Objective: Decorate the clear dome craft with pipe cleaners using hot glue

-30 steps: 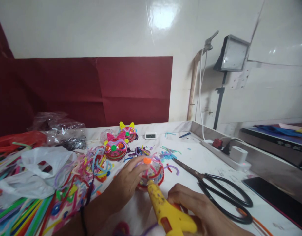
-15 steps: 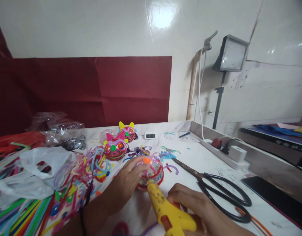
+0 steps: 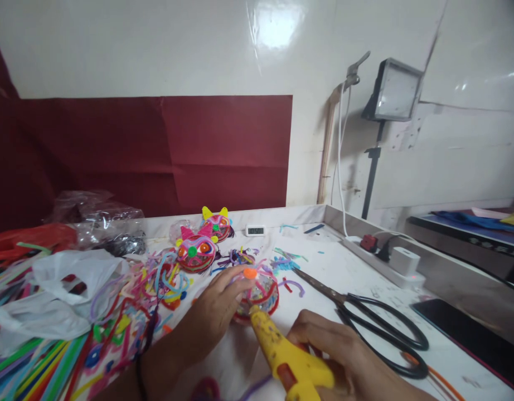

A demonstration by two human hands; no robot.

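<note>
Clutter of fuzzy craft wires (image 3: 52, 356) covers the white table (image 3: 357, 267) at nine o'clock, with a limp white plastic bag (image 3: 60, 295) lying on the heap. Black scissors (image 3: 365, 323) lie at three o'clock of the hands, blades shut, and two finished cat-face ornaments (image 3: 197, 250) sit at twelve o'clock. Left hand (image 3: 217, 309) cups the round, red-rimmed ornament (image 3: 263, 292) at table centre, while right hand (image 3: 340, 351) is wrapped around a glue gun (image 3: 288, 362), nozzle touching the ornament's near edge.
</note>
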